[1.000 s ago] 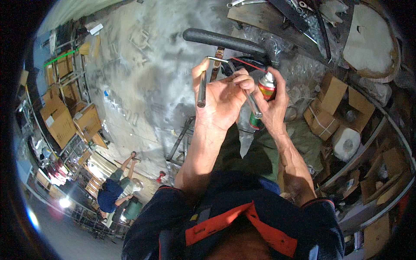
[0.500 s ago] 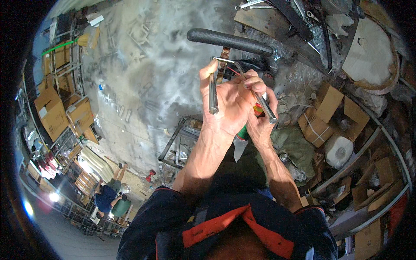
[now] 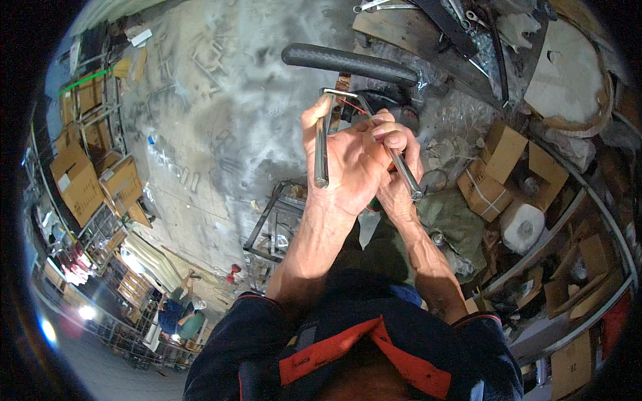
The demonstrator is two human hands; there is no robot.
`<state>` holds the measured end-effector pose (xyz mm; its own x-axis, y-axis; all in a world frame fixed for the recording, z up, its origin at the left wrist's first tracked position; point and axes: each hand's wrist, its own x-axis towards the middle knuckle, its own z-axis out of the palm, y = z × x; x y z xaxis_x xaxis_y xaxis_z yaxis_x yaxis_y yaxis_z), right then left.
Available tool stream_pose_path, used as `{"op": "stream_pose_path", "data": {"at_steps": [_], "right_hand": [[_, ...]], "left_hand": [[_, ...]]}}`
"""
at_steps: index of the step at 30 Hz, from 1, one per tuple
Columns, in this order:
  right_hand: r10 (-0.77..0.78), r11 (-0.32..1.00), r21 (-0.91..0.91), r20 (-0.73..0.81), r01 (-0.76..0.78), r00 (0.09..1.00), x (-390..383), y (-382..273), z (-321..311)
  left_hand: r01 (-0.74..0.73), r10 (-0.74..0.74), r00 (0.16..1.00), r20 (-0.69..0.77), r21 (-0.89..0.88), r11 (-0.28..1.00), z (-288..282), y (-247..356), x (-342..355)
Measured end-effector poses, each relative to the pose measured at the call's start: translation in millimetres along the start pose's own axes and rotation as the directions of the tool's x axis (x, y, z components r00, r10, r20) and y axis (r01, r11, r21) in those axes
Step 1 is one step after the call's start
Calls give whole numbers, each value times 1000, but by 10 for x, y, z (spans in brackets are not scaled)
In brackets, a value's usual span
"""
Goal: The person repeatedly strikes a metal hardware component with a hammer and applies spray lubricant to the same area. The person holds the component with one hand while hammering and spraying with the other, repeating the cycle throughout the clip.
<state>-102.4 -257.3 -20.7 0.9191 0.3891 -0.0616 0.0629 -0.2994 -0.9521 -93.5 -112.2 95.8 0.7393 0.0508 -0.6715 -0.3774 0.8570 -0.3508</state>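
My left hand [image 3: 344,164], palm up, grips a chrome U-shaped metal bracket [image 3: 322,150] with two long rods: the thumb presses by its left corner, the fingers curl on the right rod. My right hand [image 3: 398,184] is closed behind it on a spray can, now almost wholly hidden; its thin red straw [image 3: 351,107] shows inside the bracket. Just beyond stand a rusty post [image 3: 342,81] and a long dark padded bar [image 3: 348,65] across its top.
A co-worker [image 3: 180,311] bends at lower left. Cartons [image 3: 77,180] and racks line the left. At upper right lie spanners [image 3: 368,7] on a board and an oval panel [image 3: 562,73]; an open box [image 3: 508,160] and white roll [image 3: 521,227] are right. A metal frame [image 3: 264,220] lies below.
Both hands have shifted slightly down and right. My right hand has moved in behind my left, hiding the spray can. The co-worker appears lower in view.
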Motion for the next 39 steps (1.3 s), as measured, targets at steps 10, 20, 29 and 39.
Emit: {"op": "stream_pose_path", "data": {"at_steps": [10, 20, 29, 39], "right_hand": [[-15, 1000, 5, -6, 15, 1000, 10, 39, -27], [177, 983, -33, -33, -178, 984, -52, -78, -357], [138, 988, -64, -21, -139, 990, 208, -212, -896], [-245, 952, -150, 147, 267, 958, 710, -781, -429]], "left_hand": [[-14, 15, 999, -29, 33, 999, 7, -36, 41], [-1, 9, 998, -70, 121, 993, 23, -33, 52], [-28, 200, 963, -179, 675, 737, -765, 292, 45], [-162, 485, 874, -43, 914, 372, -1320, 397, 123]]}}
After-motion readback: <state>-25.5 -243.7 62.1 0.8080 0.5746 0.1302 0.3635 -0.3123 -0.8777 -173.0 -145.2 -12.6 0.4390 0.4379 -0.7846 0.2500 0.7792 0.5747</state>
